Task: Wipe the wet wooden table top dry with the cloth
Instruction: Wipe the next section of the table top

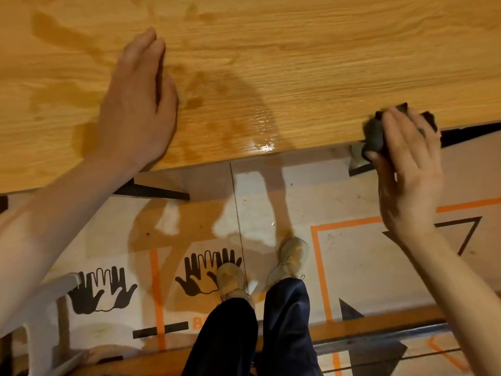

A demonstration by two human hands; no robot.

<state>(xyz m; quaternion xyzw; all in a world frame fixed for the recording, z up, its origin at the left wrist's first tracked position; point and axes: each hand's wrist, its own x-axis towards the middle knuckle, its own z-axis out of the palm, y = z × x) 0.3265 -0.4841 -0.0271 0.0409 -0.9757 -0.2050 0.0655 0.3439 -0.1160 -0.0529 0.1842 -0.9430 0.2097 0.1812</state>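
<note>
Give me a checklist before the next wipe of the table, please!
1. Dark grey crumpled cloth held in the right hand: ok.
2. Cloth flat on the light wooden table top: not ok, it sits bunched at the near edge.
3. Left hand resting flat on the table: ok.
4. Shiny wet patch by the near edge found: ok, still wet.
5. Cloth dry enough: cannot tell.

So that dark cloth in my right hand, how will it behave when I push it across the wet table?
The cloth looks soft and bunched in the right hand, so probably floppy and light. It will likely glide over the glossy wet patch.
</note>
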